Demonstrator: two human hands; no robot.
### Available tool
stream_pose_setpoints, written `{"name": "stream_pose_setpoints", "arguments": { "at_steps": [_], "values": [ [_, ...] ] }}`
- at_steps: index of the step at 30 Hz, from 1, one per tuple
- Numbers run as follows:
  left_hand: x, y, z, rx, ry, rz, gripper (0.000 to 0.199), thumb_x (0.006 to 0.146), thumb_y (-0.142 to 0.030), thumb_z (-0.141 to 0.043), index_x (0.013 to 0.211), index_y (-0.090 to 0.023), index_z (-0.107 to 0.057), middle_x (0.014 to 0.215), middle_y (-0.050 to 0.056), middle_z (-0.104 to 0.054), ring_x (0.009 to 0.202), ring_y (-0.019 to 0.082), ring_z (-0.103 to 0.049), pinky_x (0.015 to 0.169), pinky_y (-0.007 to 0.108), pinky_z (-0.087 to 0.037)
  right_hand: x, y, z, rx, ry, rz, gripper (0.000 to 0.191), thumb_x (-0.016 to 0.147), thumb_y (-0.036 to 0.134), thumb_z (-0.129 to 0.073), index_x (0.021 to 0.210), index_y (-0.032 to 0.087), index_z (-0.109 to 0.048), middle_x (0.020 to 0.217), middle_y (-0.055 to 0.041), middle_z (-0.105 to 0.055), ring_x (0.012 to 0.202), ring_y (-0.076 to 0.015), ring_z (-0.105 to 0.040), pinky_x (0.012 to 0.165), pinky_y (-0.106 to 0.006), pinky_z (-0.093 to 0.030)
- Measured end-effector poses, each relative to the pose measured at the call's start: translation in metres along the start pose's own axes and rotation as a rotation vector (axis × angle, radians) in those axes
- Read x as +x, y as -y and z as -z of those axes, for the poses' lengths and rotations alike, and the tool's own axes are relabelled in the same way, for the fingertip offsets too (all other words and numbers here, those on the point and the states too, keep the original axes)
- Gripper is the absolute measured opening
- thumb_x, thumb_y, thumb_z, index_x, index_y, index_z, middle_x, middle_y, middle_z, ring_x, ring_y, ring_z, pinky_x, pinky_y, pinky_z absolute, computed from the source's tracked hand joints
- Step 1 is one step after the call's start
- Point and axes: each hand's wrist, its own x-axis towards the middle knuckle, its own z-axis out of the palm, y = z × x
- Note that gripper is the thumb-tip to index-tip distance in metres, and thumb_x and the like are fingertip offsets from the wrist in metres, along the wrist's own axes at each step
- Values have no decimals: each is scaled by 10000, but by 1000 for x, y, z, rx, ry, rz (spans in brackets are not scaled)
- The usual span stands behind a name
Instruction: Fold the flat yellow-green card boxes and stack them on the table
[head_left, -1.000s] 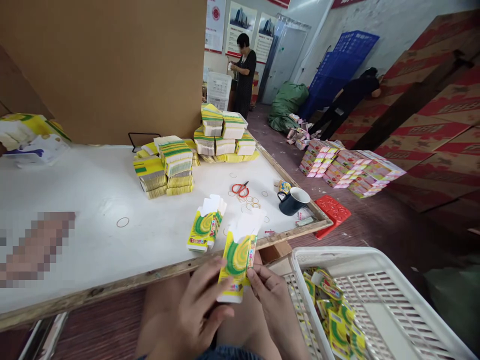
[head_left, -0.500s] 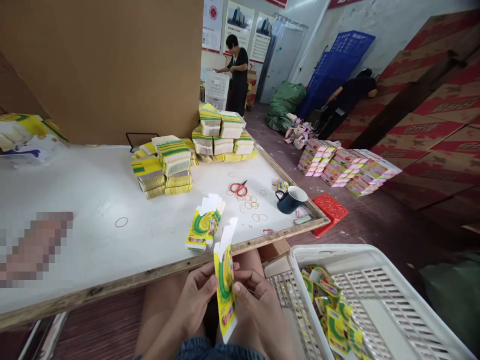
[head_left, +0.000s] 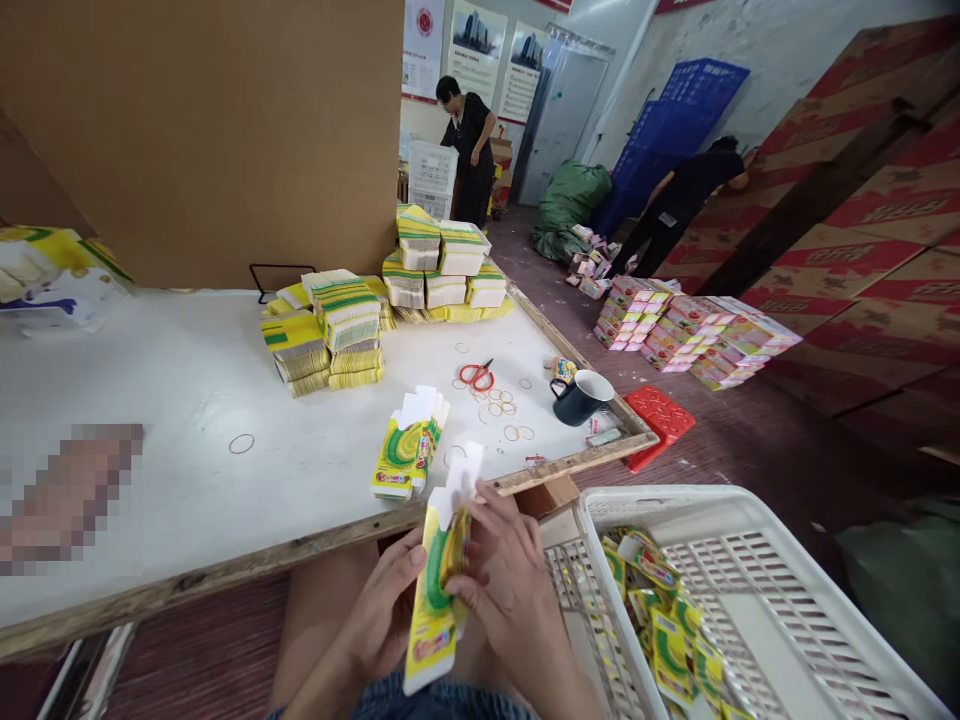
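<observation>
Between my hands is a yellow and green carton, tilted, with white flaps raised at its upper end. My left hand pinches its left edge between thumb and fingers. On the other side my right hand has its thumb and fingers around the carton's right edge, near the flaps. Just beyond, a small stack of similar flat cartons lies at the table's front edge. To my right, a white basket holds several yellow-green packets.
On the white table are bundled carton stacks, red scissors, rubber bands and a dark mug. A red stool stands beyond the corner. Two people are farther back, near a white crate and stacked boxes.
The carton has turned to show more of its broad face, its lower end shifting left. My right hand has moved up toward the flaps. Both people in the background have changed posture.
</observation>
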Motion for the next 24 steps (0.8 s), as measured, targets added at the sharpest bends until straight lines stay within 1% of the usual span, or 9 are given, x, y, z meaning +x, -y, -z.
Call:
{"name": "stream_pose_setpoints", "arguments": {
  "at_steps": [1, 3, 7, 9, 14, 18, 20, 22, 24],
  "values": [
    [-1, 0, -1, 4, 1, 18, 415, 766, -430, -699, 1098, -182, -698, 869, 91, -743, 765, 230, -689, 754, 361, -531, 3, 1, 2, -38, 63, 51, 581, 780, 158, -722, 1312, 271, -518, 1378, -66, -533, 1260, -270, -460, 1027, -415, -397],
    [-2, -2, -1, 41, -14, 35, 461, 772, -478, -675, 1105, -159, -687, 810, 86, -724, 681, 206, -666, 684, 338, -522, 8, 5, 5, -65, 142, 81, 581, 763, 77, -716, 1273, 279, -525, 1290, -46, -587, 1187, -242, -504, 1001, -389, -416],
    [-6, -7, 2, 134, -67, 34, 484, 685, -483, -763, 1010, -126, -724, 680, 51, -691, 556, 141, -595, 558, 246, -462, 11, 10, 1, -29, 117, 14, 429, 672, -81, -665, 963, 221, -577, 980, -20, -606, 975, -208, -554, 846, -317, -490],
    [-7, -9, 3, 159, -98, 35, 457, 648, -464, -800, 958, -132, -746, 656, 41, -692, 549, 123, -577, 547, 220, -444, 10, 9, -2, -13, 114, -3, 415, 656, -120, -607, 906, 210, -576, 935, -18, -574, 942, -200, -548, 807, -295, -503],
    [-6, -12, -1, 167, -94, 55, 414, 628, -426, -825, 939, -157, -772, 706, 52, -723, 574, 116, -579, 548, 207, -437, 8, 4, -4, 11, 142, 21, 508, 659, -131, -546, 1030, 203, -642, 1011, -50, -529, 1021, -207, -523, 864, -287, -515],
    [-4, -13, -3, 161, -46, 68, 369, 655, -374, -820, 956, -167, -774, 754, 60, -742, 606, 130, -619, 575, 214, -457, 8, 1, -1, 12, 159, 17, 510, 662, -127, -541, 1019, 214, -671, 999, -51, -532, 999, -206, -540, 843, -284, -530],
    [-4, -11, -2, 154, -66, 53, 342, 669, -355, -815, 943, -156, -772, 758, 63, -746, 600, 125, -623, 580, 215, -467, 8, 0, 1, 22, 156, 10, 528, 678, -101, -571, 1070, 240, -663, 1003, -43, -555, 985, -204, -559, 844, -295, -533],
    [-3, -9, -1, 158, -118, 26, 336, 693, -362, -797, 945, -143, -761, 751, 66, -748, 595, 132, -634, 565, 219, -477, 7, -1, 2, 42, 111, -5, 513, 705, -25, -643, 1132, 258, -634, 1056, -46, -585, 1024, -218, -566, 893, -329, -519],
    [-2, -7, 1, 176, -172, -12, 346, 721, -378, -772, 976, -146, -741, 757, 62, -754, 617, 157, -664, 556, 232, -494, 6, -1, 0, 64, 2, -42, 490, 736, 86, -700, 1184, 255, -599, 1172, -67, -587, 1114, -243, -542, 965, -370, -476]
  ]
}}
